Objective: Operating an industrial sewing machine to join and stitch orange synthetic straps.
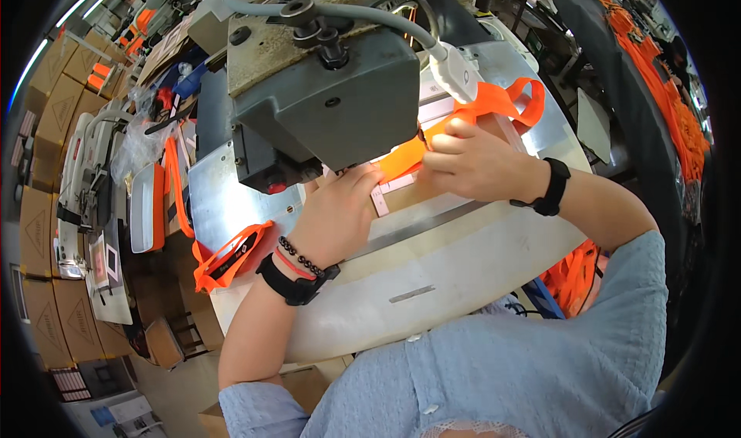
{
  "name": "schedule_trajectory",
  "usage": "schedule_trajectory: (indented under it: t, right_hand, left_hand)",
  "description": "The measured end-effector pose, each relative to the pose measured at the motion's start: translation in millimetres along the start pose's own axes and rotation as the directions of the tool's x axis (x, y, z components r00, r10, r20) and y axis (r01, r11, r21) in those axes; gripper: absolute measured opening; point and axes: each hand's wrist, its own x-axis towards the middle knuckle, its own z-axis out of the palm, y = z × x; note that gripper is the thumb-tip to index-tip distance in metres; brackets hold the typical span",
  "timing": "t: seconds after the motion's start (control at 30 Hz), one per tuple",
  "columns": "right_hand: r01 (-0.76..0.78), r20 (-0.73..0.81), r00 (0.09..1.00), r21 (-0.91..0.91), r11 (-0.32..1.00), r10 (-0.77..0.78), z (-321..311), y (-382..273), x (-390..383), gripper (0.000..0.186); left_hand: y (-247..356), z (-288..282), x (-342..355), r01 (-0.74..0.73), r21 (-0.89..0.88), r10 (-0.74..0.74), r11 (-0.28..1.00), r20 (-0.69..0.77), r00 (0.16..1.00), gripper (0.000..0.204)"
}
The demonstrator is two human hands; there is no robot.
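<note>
A wide orange strap (pixel 403 162) lies across the work plate of a grey sewing machine (pixel 332 98), its loose end looping off to the right. My right hand (pixel 482 160) is closed on the strap, fingers curled over it just right of the machine head. Beneath the head's lower edge, my left hand (pixel 336 210) has its bunched fingers on the strap's left end; the machine hides some of its fingertips. The needle area is also hidden. Pale pink ruled strips (pixel 380 200) sit on the plate beside the strap, between my hands.
A white light on a cable (pixel 454 71) hangs right of the machine head. Another orange strap (pixel 231 260) with a dark label droops over the table's left side. An orange-and-white tray (pixel 147 206) stands further left. More orange straps (pixel 573 280) are heaped below the table's right edge.
</note>
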Motion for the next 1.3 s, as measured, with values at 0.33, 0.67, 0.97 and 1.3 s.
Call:
schedule_trajectory:
  t: [0.33,0.67,0.97,1.3]
  right_hand:
    - [-0.037,0.000,0.999,-0.068,0.997,0.037,14.5,3.2,10.2,0.008]
    - [-0.132,-0.138,0.980,0.103,0.986,0.145,39.9,4.6,20.8,0.013]
    - [-0.140,-0.104,0.983,0.126,0.982,0.153,42.9,5.2,21.6,0.012]
    - [-0.054,-0.023,0.998,-0.009,0.999,0.053,38.7,0.4,21.8,0.007]
  left_hand:
    - [-0.2,-2.4,-2.2,-0.027,0.059,0.027,0.998,-0.002,1.000,0.055]
    - [-3.2,-4.5,-1.8,-0.031,0.076,0.030,0.997,0.019,0.999,0.055]
    - [-5.1,-5.1,-0.7,-0.022,0.030,0.021,0.999,0.036,0.999,0.055]
    - [2.5,-5.3,-1.0,0.019,0.070,-0.022,0.997,0.046,0.999,0.054]
